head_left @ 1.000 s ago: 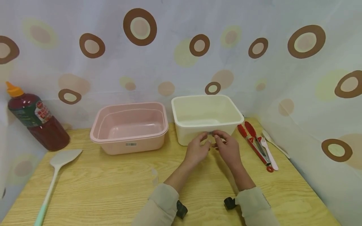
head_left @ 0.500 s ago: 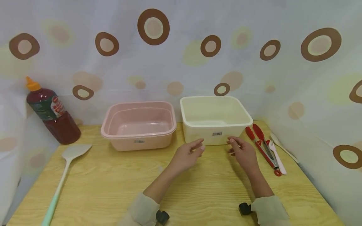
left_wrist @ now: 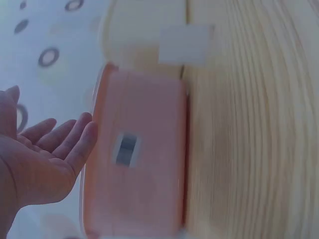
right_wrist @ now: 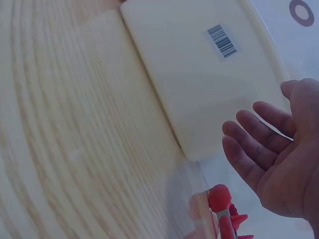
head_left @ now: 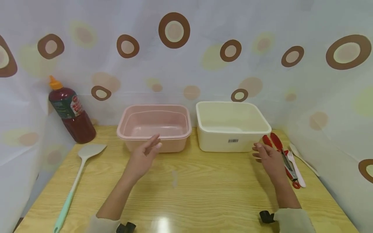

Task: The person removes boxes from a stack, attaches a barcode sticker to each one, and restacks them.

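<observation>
My left hand [head_left: 141, 161] hovers in front of the pink plastic basin [head_left: 128, 142], its fingers relaxed and holding nothing. In the left wrist view, the fingers of that hand [left_wrist: 50, 164] spread beside the wall of the basin [left_wrist: 144, 194], near its barcode sticker. My right hand [head_left: 271, 160] is at the front right corner of the cream plastic basin [head_left: 215, 142], empty, with its fingers loosely bent. The right wrist view shows the palm [right_wrist: 294, 169] beside the cream basin's wall [right_wrist: 184, 64], which bears a barcode sticker [right_wrist: 222, 41].
Red-tipped tongs [head_left: 287, 163], a pink fork [head_left: 296, 170] and a pale spoon [head_left: 303, 158] lie at the right. On the left are a long turner [head_left: 77, 178] with a mint handle and a dark red sauce bottle [head_left: 76, 119] with an orange cap. A patterned cloth [head_left: 204, 74] hangs behind.
Both hands have come away from the cream basin's front, uncovering its barcode. The left moved left to the pink basin, the right moved to the right. The head view has turned left.
</observation>
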Tool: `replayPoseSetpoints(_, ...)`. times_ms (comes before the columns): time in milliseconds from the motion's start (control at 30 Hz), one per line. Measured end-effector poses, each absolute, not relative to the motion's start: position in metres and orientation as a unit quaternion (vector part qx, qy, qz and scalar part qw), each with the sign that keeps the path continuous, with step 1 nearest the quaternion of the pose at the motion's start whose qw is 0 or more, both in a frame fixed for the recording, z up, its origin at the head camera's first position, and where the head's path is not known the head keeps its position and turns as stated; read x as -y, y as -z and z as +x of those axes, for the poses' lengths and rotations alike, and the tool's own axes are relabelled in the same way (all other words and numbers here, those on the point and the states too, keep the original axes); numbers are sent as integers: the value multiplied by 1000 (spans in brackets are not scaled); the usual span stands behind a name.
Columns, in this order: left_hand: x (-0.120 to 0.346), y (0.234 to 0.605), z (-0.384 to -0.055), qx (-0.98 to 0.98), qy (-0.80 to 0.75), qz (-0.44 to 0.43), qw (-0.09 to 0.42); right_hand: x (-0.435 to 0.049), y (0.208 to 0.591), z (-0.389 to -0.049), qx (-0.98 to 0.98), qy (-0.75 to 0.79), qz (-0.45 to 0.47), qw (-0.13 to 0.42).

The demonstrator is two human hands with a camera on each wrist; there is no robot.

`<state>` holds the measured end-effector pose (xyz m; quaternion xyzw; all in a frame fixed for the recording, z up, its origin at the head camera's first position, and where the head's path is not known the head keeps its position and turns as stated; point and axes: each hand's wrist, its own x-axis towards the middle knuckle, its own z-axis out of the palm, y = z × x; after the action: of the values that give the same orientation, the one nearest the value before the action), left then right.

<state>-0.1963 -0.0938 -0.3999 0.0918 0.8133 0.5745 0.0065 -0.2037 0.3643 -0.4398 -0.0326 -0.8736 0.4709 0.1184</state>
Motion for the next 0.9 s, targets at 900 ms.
replayPoseSetpoints(900, 233, 408, -215, -823, -562, -88, -1, -403, 418, -216, 833, -529, -122, 103)
